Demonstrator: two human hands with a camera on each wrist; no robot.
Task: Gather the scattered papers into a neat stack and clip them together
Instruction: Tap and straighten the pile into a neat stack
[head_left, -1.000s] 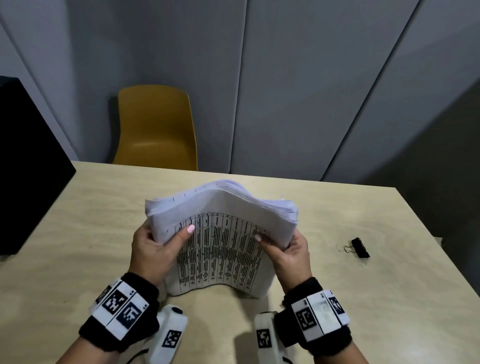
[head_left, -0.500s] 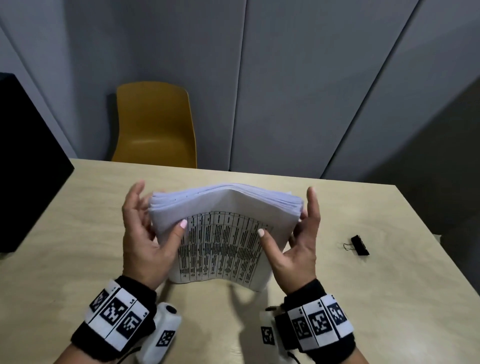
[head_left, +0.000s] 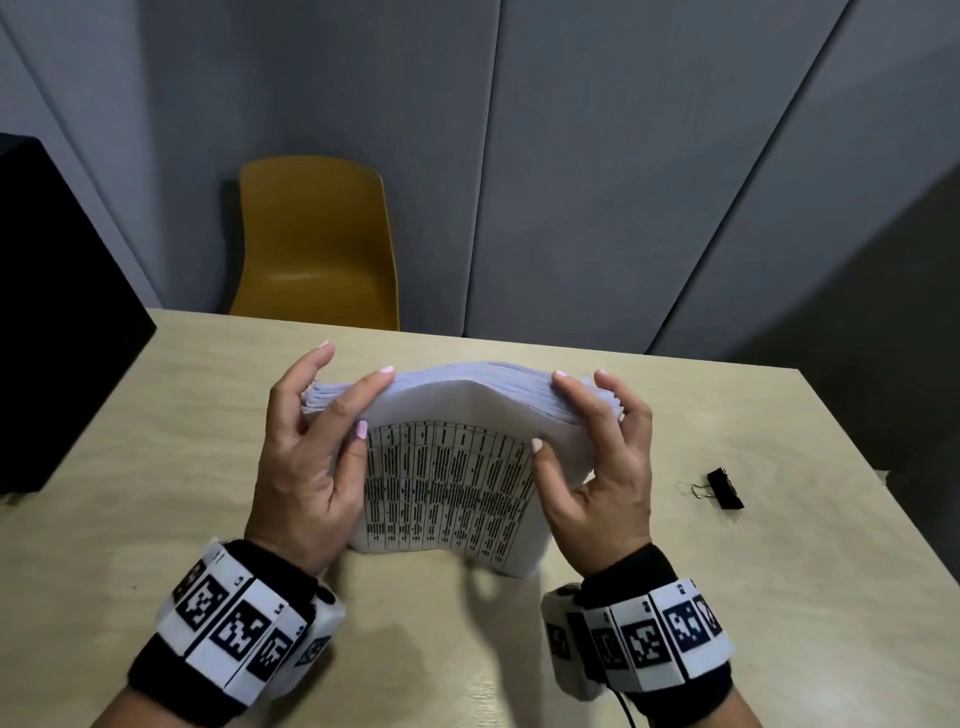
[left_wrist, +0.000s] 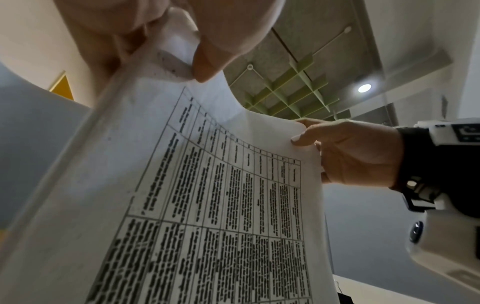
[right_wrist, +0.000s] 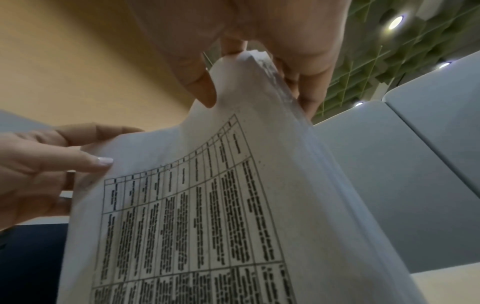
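Observation:
A thick stack of white papers (head_left: 457, 467) stands on its lower edge on the table, bowed toward me, with a printed table on the front sheet. My left hand (head_left: 366, 402) pinches its upper left corner: thumb on the front sheet, index finger over the top edge, other fingers behind. At the upper right corner my right hand (head_left: 550, 410) holds it the same way. The left wrist view shows the left hand (left_wrist: 182, 41) pinching the papers (left_wrist: 207, 205). In the right wrist view the right hand (right_wrist: 233, 51) grips the papers (right_wrist: 207, 205). A black binder clip (head_left: 724, 488) lies apart to the right.
The light wooden table (head_left: 156, 519) ends at a far edge, behind which a yellow chair (head_left: 317, 244) stands against grey wall panels. A large black object (head_left: 57, 322) sits at the table's left edge.
Both hands have shifted up from the stack's sides to its top corners, index fingers now over the top edge. The stack stands more upright, with its top edges more even.

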